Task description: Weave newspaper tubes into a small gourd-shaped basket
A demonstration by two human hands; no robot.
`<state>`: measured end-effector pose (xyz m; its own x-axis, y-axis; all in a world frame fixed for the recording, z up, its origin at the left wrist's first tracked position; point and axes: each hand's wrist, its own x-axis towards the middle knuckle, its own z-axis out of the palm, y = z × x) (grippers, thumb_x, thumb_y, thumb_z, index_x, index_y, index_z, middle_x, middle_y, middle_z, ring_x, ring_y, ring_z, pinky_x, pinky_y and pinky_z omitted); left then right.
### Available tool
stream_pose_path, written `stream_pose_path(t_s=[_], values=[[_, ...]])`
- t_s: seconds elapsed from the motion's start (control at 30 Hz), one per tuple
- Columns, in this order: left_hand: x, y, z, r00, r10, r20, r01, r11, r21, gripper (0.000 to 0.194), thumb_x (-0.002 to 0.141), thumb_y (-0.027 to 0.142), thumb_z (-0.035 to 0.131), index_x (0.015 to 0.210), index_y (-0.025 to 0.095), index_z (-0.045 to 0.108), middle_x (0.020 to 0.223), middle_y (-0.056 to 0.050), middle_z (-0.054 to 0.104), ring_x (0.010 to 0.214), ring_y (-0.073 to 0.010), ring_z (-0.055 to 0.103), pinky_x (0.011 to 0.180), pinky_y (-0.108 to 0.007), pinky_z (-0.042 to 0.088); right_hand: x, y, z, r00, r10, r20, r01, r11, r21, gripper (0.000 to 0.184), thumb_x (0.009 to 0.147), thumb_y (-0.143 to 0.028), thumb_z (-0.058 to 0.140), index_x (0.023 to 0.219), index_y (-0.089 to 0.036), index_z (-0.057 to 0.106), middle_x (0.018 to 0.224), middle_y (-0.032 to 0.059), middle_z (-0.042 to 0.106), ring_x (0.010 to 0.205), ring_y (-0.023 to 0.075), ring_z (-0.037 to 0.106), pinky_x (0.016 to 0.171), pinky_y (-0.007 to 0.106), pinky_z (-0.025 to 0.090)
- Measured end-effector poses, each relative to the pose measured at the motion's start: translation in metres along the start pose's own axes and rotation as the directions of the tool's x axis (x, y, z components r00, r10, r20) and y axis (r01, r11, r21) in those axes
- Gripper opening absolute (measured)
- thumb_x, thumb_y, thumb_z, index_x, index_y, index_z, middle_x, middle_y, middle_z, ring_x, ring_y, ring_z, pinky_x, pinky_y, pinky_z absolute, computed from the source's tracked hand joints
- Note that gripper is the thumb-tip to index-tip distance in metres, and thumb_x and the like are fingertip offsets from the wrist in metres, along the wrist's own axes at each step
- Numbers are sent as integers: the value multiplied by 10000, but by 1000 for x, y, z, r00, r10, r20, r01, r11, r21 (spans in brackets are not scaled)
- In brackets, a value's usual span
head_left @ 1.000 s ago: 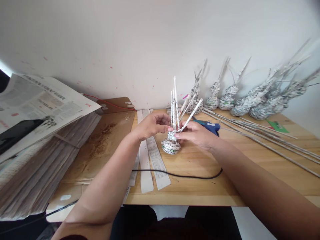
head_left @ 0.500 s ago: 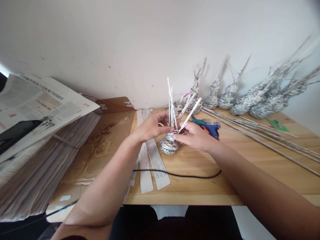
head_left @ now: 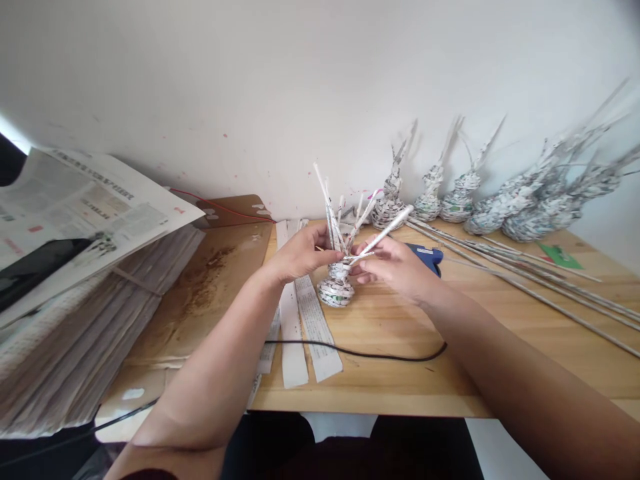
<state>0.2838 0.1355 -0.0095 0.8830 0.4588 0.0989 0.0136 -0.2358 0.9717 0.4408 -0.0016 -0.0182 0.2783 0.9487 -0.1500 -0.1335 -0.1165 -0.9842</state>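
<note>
A small vase woven from rolled newspaper (head_left: 336,292) stands on the wooden table, several paper sticks poking up from its narrow neck. My left hand (head_left: 306,255) grips the neck from the left, thumb pressed at the base of the upright sticks. On the other side, my right hand (head_left: 393,267) is closed around a rolled paper stick (head_left: 387,232) that slants up to the right from the neck. Part of the grip is hidden behind the fingers. Just behind my right hand lies a blue tool (head_left: 425,256), partly covered.
Several woven paper vases (head_left: 457,197) line the wall. Long paper sticks (head_left: 530,273) lie at right. Flat paper strips (head_left: 320,333) and a black cable (head_left: 370,351) cross the front. A newspaper stack (head_left: 95,320) with a phone (head_left: 43,267) on top is at left.
The slanted stick on the right has swung lower and outward with my right hand, which has moved slightly right. The upright sticks now lean more to the left.
</note>
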Motion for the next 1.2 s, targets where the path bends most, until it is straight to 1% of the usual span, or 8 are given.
stream_pose_path(t_s=[0.13, 0.23, 0.4, 0.53, 0.7, 0.9, 1.0, 1.2], values=[[1, -1, -1, 999, -52, 9, 52, 996, -77, 355, 694, 213, 834, 999, 114, 682, 940, -71, 763, 853, -168, 691, 840, -302, 533, 2, 3, -2, 1000, -20, 22, 20, 1000, -2, 237, 672, -126, 720, 841, -218, 581, 863, 15, 720, 816, 182, 736, 641, 258, 594], [2, -1, 1, 994, -98, -49, 92, 988, -121, 368, 645, 185, 821, 977, 123, 677, 886, -48, 751, 814, -159, 682, 799, -289, 524, 6, 11, -4, 984, -178, 8, 178, 978, -109, 196, 699, -176, 728, 831, -223, 591, 960, 40, 724, 869, 195, 723, 643, 264, 592], [2, 3, 3, 974, -155, -164, 137, 984, -117, 272, 612, 145, 747, 873, 142, 673, 767, 1, 692, 670, -118, 605, 644, -245, 459, 5, 15, -8, 844, -534, -42, 496, 809, -316, 146, 840, -214, 648, 971, -233, 710, 1327, 100, 652, 1080, 238, 681, 699, 302, 585], [2, 6, 4, 969, -179, -169, 156, 978, -139, 301, 598, 117, 747, 892, 134, 683, 760, 8, 694, 674, -115, 604, 653, -241, 448, 2, 14, -7, 781, -620, 69, 572, 666, -479, 292, 888, -181, 615, 1136, -260, 748, 1357, 105, 651, 1189, 272, 649, 803, 360, 576], [2, 5, 5, 988, -126, -86, 106, 974, -202, 348, 583, 120, 823, 907, 121, 694, 846, -16, 740, 779, -136, 668, 769, -266, 505, 10, 23, -8, 870, -493, 13, 442, 768, -464, 126, 870, -266, 680, 977, -226, 733, 1047, 86, 757, 944, 243, 713, 825, 378, 565], [0, 0, 0, 989, -146, 3, 143, 963, -229, 407, 617, 198, 912, 960, 112, 710, 880, -42, 760, 802, -132, 687, 810, -282, 526, 9, 12, -8, 988, -141, 65, 154, 947, -283, 116, 771, -271, 720, 862, -212, 678, 664, -4, 656, 591, 147, 591, 552, 270, 475], [-2, 0, -3, 985, -164, 49, 171, 960, -224, 437, 658, 297, 930, 989, 112, 714, 900, -63, 767, 839, -147, 701, 850, -312, 535, 6, 4, -8, 994, -36, 104, 59, 972, -226, 167, 723, -226, 701, 886, -194, 703, 638, -10, 639, 568, 128, 567, 499, 236, 426], [-5, 5, -2, 990, -108, 90, 122, 977, -174, 453, 740, 402, 886, 1058, 128, 715, 947, -76, 772, 891, -168, 711, 879, -333, 537, 5, 5, -4, 992, -12, 122, 36, 979, -202, 26, 698, -186, 652, 712, -195, 631, 618, -10, 625, 545, 111, 570, 462, 214, 399]])
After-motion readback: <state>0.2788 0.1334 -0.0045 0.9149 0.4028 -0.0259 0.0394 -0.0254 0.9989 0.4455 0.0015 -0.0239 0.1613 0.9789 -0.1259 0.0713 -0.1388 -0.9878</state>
